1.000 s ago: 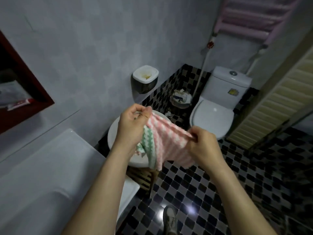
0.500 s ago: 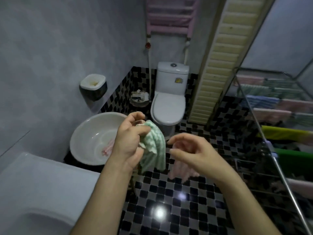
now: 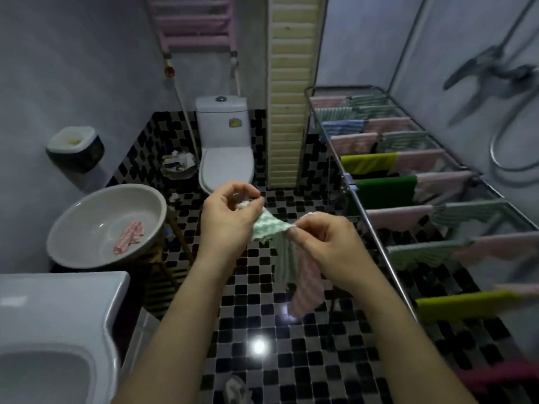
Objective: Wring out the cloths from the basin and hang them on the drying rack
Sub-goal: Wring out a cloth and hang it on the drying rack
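Between the 2 hands, over the black-and-white floor tiles, hangs the green-and-pink striped cloth (image 3: 269, 228); whether it is 1 piece or 2 held together I cannot tell. The left hand (image 3: 230, 217) pinches a bunched top corner between its thumb and curled fingers. The right hand (image 3: 326, 246) nips the next bit of edge between thumb and forefinger, with its other fingers loosely curled. A short stretch of green is pulled taut between them, and the rest dangles below the right hand.

Half a second ago the right hand was open and off the cloth; now it has hold again. 1 second ago the cloth was above the basin (image 3: 87, 205); now the basin sits well to the left and the drying rack (image 3: 377, 239) has come into view just right of the hands. Wringing looks finished for this cloth, and the step in hand seems to be spreading it out for a bar.

Most bars already carry cloths. 1 red-and-white cloth (image 3: 129, 237) lies in the basin, so more work remains.
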Demonstrator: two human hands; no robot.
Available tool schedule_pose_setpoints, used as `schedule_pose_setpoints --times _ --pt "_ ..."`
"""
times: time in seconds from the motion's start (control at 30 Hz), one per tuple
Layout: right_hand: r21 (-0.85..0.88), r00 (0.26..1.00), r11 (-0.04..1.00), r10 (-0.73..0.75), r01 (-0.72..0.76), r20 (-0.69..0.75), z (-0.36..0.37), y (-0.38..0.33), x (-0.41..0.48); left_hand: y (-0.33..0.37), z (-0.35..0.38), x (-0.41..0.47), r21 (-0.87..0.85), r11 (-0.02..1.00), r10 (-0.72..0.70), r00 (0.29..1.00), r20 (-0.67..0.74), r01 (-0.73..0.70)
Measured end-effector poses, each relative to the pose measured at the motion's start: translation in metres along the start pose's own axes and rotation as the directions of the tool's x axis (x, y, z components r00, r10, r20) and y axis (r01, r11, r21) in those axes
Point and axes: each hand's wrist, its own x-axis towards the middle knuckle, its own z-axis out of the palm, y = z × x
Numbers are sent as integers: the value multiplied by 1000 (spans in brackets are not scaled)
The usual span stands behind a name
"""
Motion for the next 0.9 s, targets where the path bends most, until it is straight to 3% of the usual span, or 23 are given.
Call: schedule_pose_setpoints --times 0.07,0.13,0.2,0.27,0.3,0.33,0.4,0.43,0.57,0.63,0.8,0.9 --pt "63 994 996 58 -64 97 -20 0 -17 -4 4 -9 253 966 31 996 79 -50" --pt "149 983 982 88 -113 164 -34 -2 -31 -4 8 -16 473 878 -27 979 201 -73" --pt "171 975 974 117 -150 188 -46 -3 -49 0 15 -33 677 725 -154 926 345 -131" --pt "148 970 976 125 -157 206 -49 -3 -56 2 17 -42 780 582 -175 901 397 -231" --pt "140 973 978 124 -153 193 -52 -5 -61 6 18 -48 761 586 -128 895 427 -279" --pt "131 975 980 122 -147 183 -54 -6 -65 9 18 -53 679 671 -87 878 471 -298" --pt "122 983 982 129 -145 128 -63 -8 -77 19 25 -68 337 908 -34 759 650 -247" --pt "120 986 983 127 -140 106 -68 -9 -82 23 29 -73 211 955 -7 699 716 -207" --pt "104 989 984 143 -147 45 -87 -8 -99 29 41 -79 67 987 25 551 834 -146" --pt "103 989 984 144 -147 37 -93 -9 -106 30 48 -80 30 988 53 513 857 -153" --pt "111 978 972 208 -205 -14 -104 -11 -139 36 81 -96 -39 970 160 503 849 -241" --pt "103 963 959 267 -263 -29 -111 -3 -160 44 105 -114 -65 942 219 456 862 -330"
